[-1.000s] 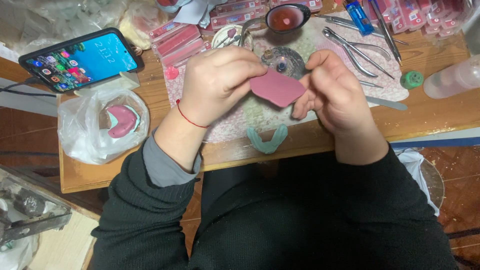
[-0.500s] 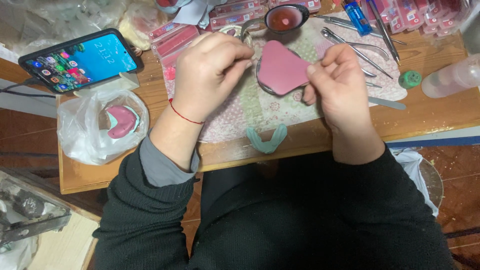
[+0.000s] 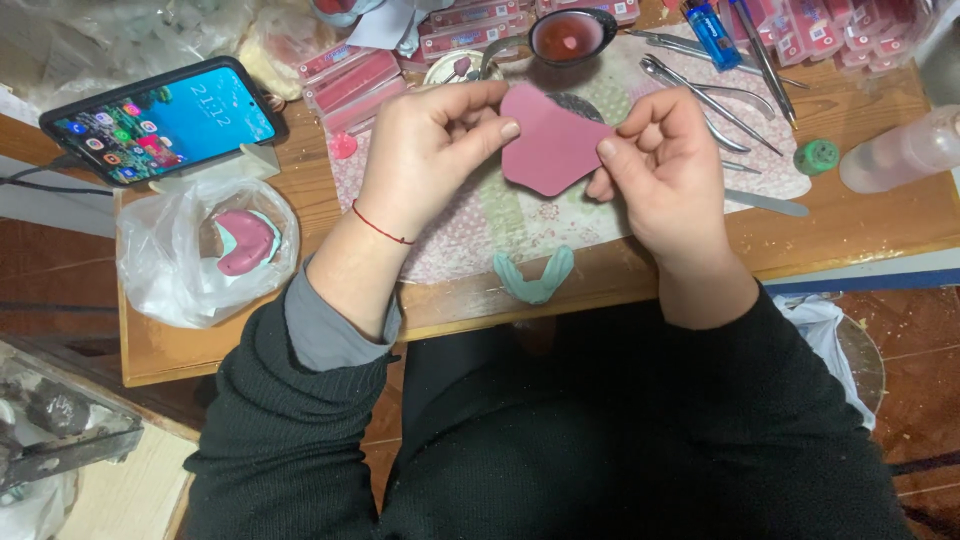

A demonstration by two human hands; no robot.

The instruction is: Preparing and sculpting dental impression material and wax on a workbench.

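A flat pink wax sheet (image 3: 548, 147), roughly heart-shaped, is held up between both hands above a patterned cloth (image 3: 500, 215). My left hand (image 3: 428, 150) pinches its left edge with thumb and fingers; a red thread circles that wrist. My right hand (image 3: 665, 165) grips the sheet's right edge. A pale green arch-shaped piece (image 3: 535, 280) lies on the wooden table (image 3: 860, 215) near its front edge, below the hands.
A smartphone (image 3: 165, 120) leans at the left, lit. A clear plastic bag (image 3: 205, 250) holds a pink and green cast. Metal hand tools (image 3: 700, 85), a small bowl (image 3: 570, 35), a blue lighter (image 3: 712, 22), pink wax packs (image 3: 360, 80), a green knob (image 3: 817, 157) and a bottle (image 3: 900, 150) crowd the back.
The pink sheet has been turned from edge-tilted to nearly flat towards me, and both hands have shifted slightly up over the cloth while keeping hold of it.
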